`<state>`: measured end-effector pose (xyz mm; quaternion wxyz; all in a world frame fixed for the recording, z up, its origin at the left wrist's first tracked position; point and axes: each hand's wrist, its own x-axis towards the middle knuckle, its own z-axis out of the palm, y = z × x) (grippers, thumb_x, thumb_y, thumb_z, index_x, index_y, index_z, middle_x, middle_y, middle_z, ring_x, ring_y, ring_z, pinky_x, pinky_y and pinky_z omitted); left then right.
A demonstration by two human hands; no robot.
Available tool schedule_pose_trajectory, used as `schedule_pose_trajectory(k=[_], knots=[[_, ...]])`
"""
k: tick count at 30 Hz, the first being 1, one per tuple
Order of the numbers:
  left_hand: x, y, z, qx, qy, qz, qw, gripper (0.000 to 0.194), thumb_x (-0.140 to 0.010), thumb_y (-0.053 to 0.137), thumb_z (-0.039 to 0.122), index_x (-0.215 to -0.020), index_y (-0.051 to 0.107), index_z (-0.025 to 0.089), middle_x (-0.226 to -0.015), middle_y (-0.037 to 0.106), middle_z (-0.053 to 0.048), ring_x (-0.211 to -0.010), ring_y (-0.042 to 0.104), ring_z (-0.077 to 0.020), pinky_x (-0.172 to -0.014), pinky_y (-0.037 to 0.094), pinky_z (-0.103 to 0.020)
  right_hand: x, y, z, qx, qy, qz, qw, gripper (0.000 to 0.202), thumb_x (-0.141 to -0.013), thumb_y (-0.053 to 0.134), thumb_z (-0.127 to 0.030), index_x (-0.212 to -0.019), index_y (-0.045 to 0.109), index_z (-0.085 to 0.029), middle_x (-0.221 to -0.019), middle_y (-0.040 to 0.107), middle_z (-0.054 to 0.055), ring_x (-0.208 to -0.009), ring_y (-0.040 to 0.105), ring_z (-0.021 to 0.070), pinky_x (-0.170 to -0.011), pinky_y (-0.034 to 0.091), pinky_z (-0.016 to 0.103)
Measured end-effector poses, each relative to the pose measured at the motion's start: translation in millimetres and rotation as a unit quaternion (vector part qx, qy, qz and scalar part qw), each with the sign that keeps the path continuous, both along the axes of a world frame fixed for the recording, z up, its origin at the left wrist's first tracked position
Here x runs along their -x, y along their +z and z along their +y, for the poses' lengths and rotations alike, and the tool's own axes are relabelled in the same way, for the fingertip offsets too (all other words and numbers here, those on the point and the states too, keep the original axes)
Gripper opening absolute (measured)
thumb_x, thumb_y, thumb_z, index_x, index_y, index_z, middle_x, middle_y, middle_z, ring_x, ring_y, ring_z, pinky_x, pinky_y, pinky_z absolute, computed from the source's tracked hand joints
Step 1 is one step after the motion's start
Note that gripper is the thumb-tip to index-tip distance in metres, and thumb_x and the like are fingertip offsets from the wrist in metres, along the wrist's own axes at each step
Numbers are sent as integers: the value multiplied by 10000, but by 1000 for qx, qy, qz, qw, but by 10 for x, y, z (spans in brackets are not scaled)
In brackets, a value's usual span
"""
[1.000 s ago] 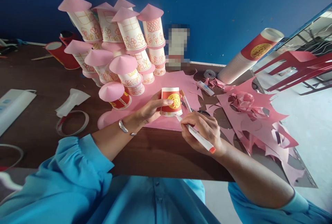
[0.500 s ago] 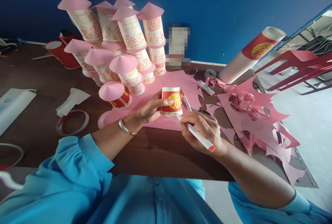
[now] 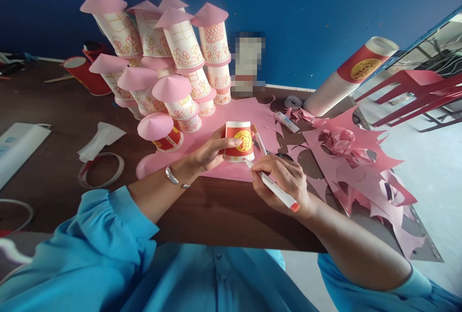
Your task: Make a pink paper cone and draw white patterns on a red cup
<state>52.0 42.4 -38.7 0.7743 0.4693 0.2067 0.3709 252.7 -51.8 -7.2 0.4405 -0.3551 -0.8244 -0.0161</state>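
Observation:
My left hand (image 3: 211, 151) is closed around a red and white paper cup (image 3: 233, 133) with a yellow emblem, its thumb across the front. The cup is upside down, and small marks run along its white rim band. In my right hand (image 3: 285, 177) a white marker (image 3: 276, 190) with an orange-red end is gripped like a pen. Its tip is at the cup's lower rim; whether it touches I cannot tell. Another marker (image 3: 259, 139) shows just behind the cup, partly hidden by my right hand.
Decorated cup towers (image 3: 184, 45) with pink cone roofs stand at back left. A tall cup stack (image 3: 337, 81) leans at back right. Cut pink paper (image 3: 355, 175) covers the right side. A tape roll (image 3: 101, 170), a glue stick (image 3: 287, 122) and a red stool (image 3: 415, 85) are also around.

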Motion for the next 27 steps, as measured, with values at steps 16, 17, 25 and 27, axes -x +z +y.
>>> schedule_pose_trajectory(k=[16,17,25,27], knots=[[11,-4,-10,4,-7,-5,1000,352,-900,846,370,-1188,827,168,-1153,810,-119,-1024,756,-257,-872,646,-362,2,29,-1,-13,0,4,1000,204,-982,654,-61,-1000,608,-258,-753,751,-39,-594,735,141,-542,550,247],[11,-5,-12,3,-8,-5,1000,348,-902,845,367,-1189,827,172,-1155,808,-115,-1023,753,-252,-869,646,-357,0,21,0,-11,1,4,1000,200,-989,652,-67,-1005,608,-261,-752,749,-43,-597,737,140,-542,547,247],[34,-60,16,-6,-20,2,1000,373,-916,855,382,-1220,812,170,-1172,809,-133,-1052,758,-270,-883,642,-363,-8,-6,3,-13,-1,-10,1000,179,-1020,650,-87,-1024,584,-253,-773,767,-34,-622,762,140,-554,555,242],[44,-88,28,-4,-25,1,1000,372,-934,847,379,-1245,802,179,-1179,810,-129,-1060,765,-273,-899,645,-373,-12,-5,6,-12,-5,-12,1000,170,-1029,647,-96,-1024,583,-253,-783,775,-31,-632,765,140,-571,563,244]])
